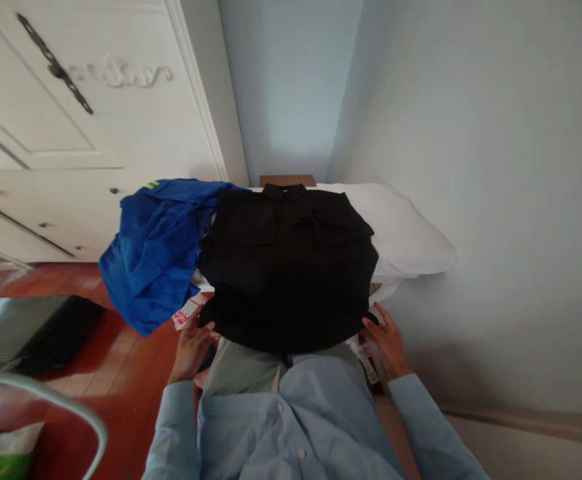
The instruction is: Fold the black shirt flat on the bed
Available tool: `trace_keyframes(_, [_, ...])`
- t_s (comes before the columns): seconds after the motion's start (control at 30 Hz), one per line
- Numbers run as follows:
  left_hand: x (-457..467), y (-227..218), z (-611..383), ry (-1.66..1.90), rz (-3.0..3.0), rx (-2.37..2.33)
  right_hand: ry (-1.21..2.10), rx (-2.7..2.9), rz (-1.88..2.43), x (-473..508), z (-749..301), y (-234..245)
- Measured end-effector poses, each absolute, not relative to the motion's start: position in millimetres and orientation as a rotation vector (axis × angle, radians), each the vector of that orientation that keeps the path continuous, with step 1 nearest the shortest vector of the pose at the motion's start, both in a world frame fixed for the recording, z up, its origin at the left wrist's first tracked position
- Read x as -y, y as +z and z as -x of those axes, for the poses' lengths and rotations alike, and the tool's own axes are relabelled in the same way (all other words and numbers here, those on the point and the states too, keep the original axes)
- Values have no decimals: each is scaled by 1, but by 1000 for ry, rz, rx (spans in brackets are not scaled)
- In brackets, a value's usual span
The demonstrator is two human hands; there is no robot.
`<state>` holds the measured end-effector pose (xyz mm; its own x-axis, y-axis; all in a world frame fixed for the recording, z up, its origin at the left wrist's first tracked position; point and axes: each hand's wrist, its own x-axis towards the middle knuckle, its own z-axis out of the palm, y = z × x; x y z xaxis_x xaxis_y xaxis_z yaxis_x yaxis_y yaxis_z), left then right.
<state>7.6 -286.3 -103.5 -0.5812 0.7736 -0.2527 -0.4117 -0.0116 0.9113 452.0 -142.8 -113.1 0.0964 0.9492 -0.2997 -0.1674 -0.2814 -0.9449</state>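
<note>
A black collared shirt [285, 267] lies spread flat on a narrow surface in front of me, collar at the far end. My left hand [192, 348] grips its near left hem corner with curled fingers. My right hand [387, 339] holds the near right hem corner, fingers tucked against the cloth. A blue garment [153, 250] lies crumpled beside the shirt on the left and hangs over the edge.
A white pillow [405, 233] lies right of the shirt against the pale wall. A white wardrobe [85, 127] stands at left. A dark case [31, 330] rests on the red wooden floor. A curved metal rail [61, 400] shows at bottom left.
</note>
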Motion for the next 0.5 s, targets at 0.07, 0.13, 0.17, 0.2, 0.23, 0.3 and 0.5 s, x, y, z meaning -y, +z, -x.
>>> trace_keyframes(0.07, [286,-93,-9,1748,-452,-1415,1382,957,1359,141,-456,-101])
trace_keyframes(0.13, [286,-81,-10,1756,-485,-1449,1377,1024,1336,137,-460,-89])
trace_keyframes(0.17, [286,-75,-11,1749,-494,-1459,1373,1045,1317,134,-462,-82])
trace_keyframes(0.2, [287,-68,-12,1736,-500,-1463,1369,1057,1294,131,-464,-75])
trace_keyframes(0.23, [287,-61,-13,1722,-506,-1460,1369,1062,1263,128,-466,-67])
trace_keyframes(0.3, [290,-46,-14,1723,-526,-1437,1381,1051,1181,123,-471,-50])
trace_keyframes(0.5, [312,-8,-6,1870,-605,-1521,1427,1092,968,122,-489,-3])
